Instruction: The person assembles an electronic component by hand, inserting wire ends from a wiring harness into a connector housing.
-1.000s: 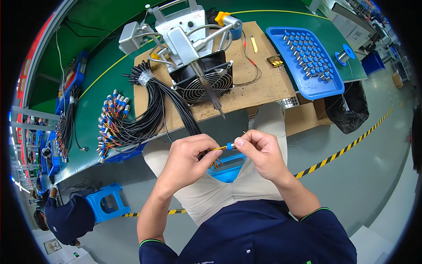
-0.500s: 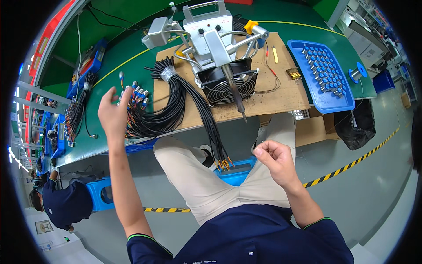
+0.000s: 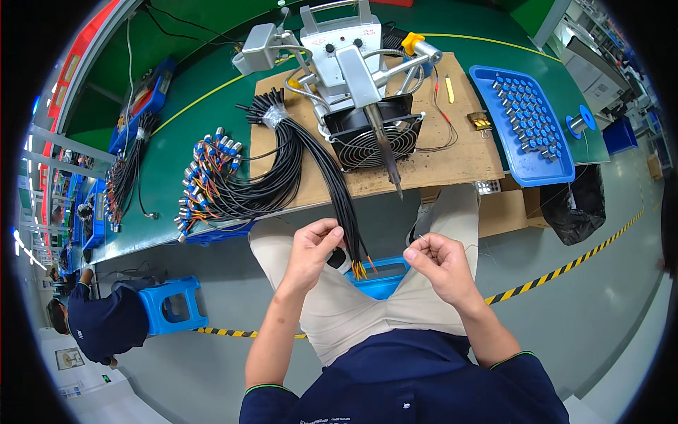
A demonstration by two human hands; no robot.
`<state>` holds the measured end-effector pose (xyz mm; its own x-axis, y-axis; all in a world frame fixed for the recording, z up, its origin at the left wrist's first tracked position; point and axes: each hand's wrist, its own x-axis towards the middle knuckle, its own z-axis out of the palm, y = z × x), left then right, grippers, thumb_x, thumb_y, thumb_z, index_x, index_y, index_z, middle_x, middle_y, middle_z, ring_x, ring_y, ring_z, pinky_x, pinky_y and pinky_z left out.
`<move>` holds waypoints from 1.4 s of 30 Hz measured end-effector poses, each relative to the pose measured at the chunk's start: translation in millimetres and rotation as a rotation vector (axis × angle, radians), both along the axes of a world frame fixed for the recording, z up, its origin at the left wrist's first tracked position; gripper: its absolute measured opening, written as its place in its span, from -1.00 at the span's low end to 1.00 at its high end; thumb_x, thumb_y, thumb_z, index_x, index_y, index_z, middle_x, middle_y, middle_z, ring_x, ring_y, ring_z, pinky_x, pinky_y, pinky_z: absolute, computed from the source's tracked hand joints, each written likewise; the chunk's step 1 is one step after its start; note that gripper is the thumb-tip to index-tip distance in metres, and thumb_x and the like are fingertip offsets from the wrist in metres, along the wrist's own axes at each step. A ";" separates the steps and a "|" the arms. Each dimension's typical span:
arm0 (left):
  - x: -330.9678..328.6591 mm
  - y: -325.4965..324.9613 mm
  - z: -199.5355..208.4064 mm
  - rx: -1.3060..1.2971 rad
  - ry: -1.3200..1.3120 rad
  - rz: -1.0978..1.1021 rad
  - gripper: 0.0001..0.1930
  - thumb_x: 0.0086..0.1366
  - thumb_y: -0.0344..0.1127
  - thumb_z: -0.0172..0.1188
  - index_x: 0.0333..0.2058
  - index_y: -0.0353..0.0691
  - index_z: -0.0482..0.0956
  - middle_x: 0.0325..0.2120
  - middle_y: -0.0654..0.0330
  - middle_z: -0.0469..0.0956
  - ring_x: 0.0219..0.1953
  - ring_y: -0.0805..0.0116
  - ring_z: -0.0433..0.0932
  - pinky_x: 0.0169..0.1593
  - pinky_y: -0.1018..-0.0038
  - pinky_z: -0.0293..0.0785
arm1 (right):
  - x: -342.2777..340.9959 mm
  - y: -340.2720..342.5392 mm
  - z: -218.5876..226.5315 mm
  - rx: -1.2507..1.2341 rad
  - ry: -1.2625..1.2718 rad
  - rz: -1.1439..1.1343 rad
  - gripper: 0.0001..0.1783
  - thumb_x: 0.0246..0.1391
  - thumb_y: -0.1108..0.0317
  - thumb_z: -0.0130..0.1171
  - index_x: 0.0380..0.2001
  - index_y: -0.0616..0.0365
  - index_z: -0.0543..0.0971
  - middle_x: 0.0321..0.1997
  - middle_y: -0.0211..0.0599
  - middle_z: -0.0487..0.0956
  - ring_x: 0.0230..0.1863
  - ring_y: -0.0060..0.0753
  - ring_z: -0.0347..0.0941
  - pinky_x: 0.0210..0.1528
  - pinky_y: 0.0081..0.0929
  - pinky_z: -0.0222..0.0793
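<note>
Left hand (image 3: 313, 249): back beside cables (image 3: 330, 178) | right hand (image 3: 441, 264): still pinching wire (image 3: 421, 238)

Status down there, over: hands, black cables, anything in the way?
Left hand beside hanging black cable bundle, grip unclear. Right hand pinching thin silvery wire. Possible obstacle: pointed metal soldering iron ahead.

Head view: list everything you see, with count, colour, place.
Soldering station: 1, white and grey, bench middle
Fan: 1, black, behind iron
Cardboard: 1, brown, under fan
Cable bundles: 2, black, bench left
Tray: 1, blue, bench right
Connectors: dozens, silver-blue, in tray
Spool: 1, blue-silver, right of tray
Bag: 1, black, below bench
Stool: 1, blue, floor left
Co-worker: 1, navy shirt, left
Left hand: 1, bare, beside hanging cables
Right hand: 1, bare, pinching thin wire
</note>
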<state>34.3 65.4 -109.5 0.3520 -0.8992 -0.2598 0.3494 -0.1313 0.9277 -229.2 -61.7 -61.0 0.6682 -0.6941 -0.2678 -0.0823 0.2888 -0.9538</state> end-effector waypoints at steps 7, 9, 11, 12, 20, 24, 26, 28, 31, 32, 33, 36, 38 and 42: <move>-17.2 12.6 61.1 0.227 -0.743 0.154 -0.50 0.34 -0.55 0.44 0.24 -0.42 0.58 -0.32 0.28 0.64 -0.28 0.59 0.56 -0.14 0.60 0.55 | -2.7 -0.1 0.7 0.033 0.034 0.036 -0.79 0.35 0.32 0.42 -0.21 0.27 0.69 -0.33 -0.52 0.66 -0.35 -0.84 0.44 -0.28 -0.75 0.35; -21.3 17.0 65.8 -0.039 -0.631 0.216 -0.42 0.33 -0.58 0.42 0.30 -0.45 0.50 -0.39 0.30 0.58 -0.36 0.62 0.48 -0.23 0.62 0.50 | -2.4 -0.4 0.8 0.043 0.019 0.044 -0.80 0.34 0.33 0.43 -0.21 0.28 0.68 -0.32 -0.51 0.67 -0.35 -0.84 0.45 -0.27 -0.75 0.36; -19.9 21.1 65.7 -0.055 -0.659 0.164 -0.47 0.34 -0.59 0.39 0.27 -0.44 0.52 -0.35 0.26 0.63 -0.32 0.59 0.55 -0.23 0.58 0.55 | -2.6 -0.8 2.7 0.041 0.012 0.040 -0.80 0.34 0.33 0.43 -0.21 0.28 0.68 -0.32 -0.51 0.67 -0.36 -0.84 0.44 -0.28 -0.75 0.36; -18.7 20.5 63.5 -0.002 -0.767 0.134 -0.47 0.34 -0.59 0.39 0.27 -0.43 0.51 -0.29 0.25 0.64 -0.25 0.57 0.58 -0.16 0.57 0.57 | -2.4 -1.0 3.6 0.035 0.003 0.039 -0.79 0.34 0.33 0.43 -0.21 0.28 0.68 -0.32 -0.51 0.67 -0.36 -0.84 0.44 -0.28 -0.75 0.35; -22.0 32.8 23.1 0.099 -0.286 0.096 -0.84 0.42 -0.62 0.30 -0.17 -0.35 0.48 -0.14 0.13 0.71 -0.11 0.42 0.72 -0.01 0.50 0.65 | -2.0 4.4 4.0 0.039 -0.013 0.038 -0.78 0.34 0.31 0.45 -0.27 0.24 0.66 -0.45 -0.66 0.52 -0.48 -0.91 0.23 -0.44 -0.75 0.16; -42.7 28.3 72.5 -0.117 -0.373 -0.059 -0.74 0.31 -0.68 0.33 -0.03 -0.43 0.66 -0.16 0.09 0.72 -0.19 0.34 0.75 -0.08 0.46 0.66 | -8.6 6.3 3.4 0.016 -0.006 0.093 -0.83 0.30 0.36 0.44 -0.23 0.25 0.69 -0.54 -0.72 0.43 -0.53 -0.90 0.16 -0.47 -0.70 0.09; -45.3 24.8 84.4 -0.143 -0.632 -0.079 -0.69 0.27 -0.69 0.35 -0.01 -0.41 0.71 -0.16 0.08 0.73 -0.18 0.32 0.75 -0.10 0.45 0.65 | -8.7 7.9 8.4 -0.044 -0.023 0.142 -0.86 0.28 0.40 0.41 -0.20 0.25 0.71 -0.56 -0.74 0.38 -0.54 -0.89 0.13 -0.47 -0.68 0.07; -51.6 16.6 91.1 -0.195 -1.028 -0.034 -0.69 0.16 -0.66 0.43 -0.09 -0.33 0.78 -0.25 0.08 0.70 -0.20 0.26 0.72 -0.19 0.40 0.61 | -11.1 10.8 12.9 -0.101 -0.074 0.194 -0.75 0.18 0.46 0.41 -0.06 0.25 0.74 -0.60 -0.70 0.29 -0.57 -0.82 0.08 -0.47 -0.60 0.04; -46.0 0.6 97.6 -0.293 -1.262 -0.042 -0.71 0.09 -0.63 0.49 -0.17 -0.31 0.79 -0.33 0.11 0.65 -0.27 0.22 0.66 -0.26 0.37 0.54 | -11.9 11.7 30.5 -0.385 -0.170 0.173 -0.65 0.11 0.40 0.46 -0.03 0.25 0.73 -0.61 -0.62 0.29 -0.58 -0.74 0.13 -0.47 -0.56 0.07; -47.6 -5.1 97.9 -0.320 -1.306 -0.012 -0.71 0.01 -0.61 0.52 -0.23 -0.27 0.79 -0.39 0.16 0.58 -0.35 0.21 0.58 -0.32 0.35 0.47 | -13.2 11.4 32.7 -0.488 -0.157 0.159 -0.52 -0.02 0.30 0.60 -0.03 0.26 0.72 -0.62 -0.52 0.31 -0.60 -0.63 0.17 -0.48 -0.51 0.10; -48.6 -8.9 99.1 -0.330 -1.300 -0.015 -0.71 0.01 -0.61 0.52 -0.23 -0.27 0.79 -0.39 0.16 0.58 -0.35 0.21 0.58 -0.32 0.35 0.47 | -14.3 11.0 36.9 -0.493 -0.150 0.152 -0.52 -0.02 0.30 0.60 -0.03 0.26 0.72 -0.62 -0.52 0.31 -0.60 -0.63 0.17 -0.48 -0.51 0.10; -51.0 -17.8 101.1 -0.324 -1.388 -0.024 -0.71 -0.02 -0.59 0.52 -0.25 -0.26 0.79 -0.40 0.20 0.56 -0.36 0.23 0.56 -0.33 0.35 0.45 | -13.4 13.9 53.6 -0.841 -0.052 0.055 -0.41 -0.17 0.18 0.77 -0.12 0.27 0.72 -0.63 -0.43 0.39 -0.62 -0.53 0.25 -0.55 -0.48 0.14; -53.2 -22.5 101.0 -0.341 -1.438 -0.020 -0.72 -0.05 -0.58 0.52 -0.29 -0.25 0.77 -0.42 0.21 0.53 -0.35 0.21 0.54 -0.32 0.31 0.45 | -9.5 19.4 51.2 -0.870 -0.044 -0.038 -0.52 -0.10 0.25 0.73 -0.16 0.24 0.74 -0.66 -0.48 0.31 -0.63 -0.57 0.20 -0.55 -0.47 0.06; -57.2 -28.5 104.6 -0.321 -1.465 -0.051 -0.71 -0.04 -0.56 0.53 -0.27 -0.23 0.77 -0.36 0.19 0.59 -0.26 0.16 0.61 -0.19 0.26 0.52 | -8.3 17.9 48.4 -0.906 -0.012 -0.162 -0.84 0.12 0.50 0.55 -0.27 0.26 0.73 -0.68 -0.50 0.33 -0.64 -0.61 0.21 -0.57 -0.51 0.02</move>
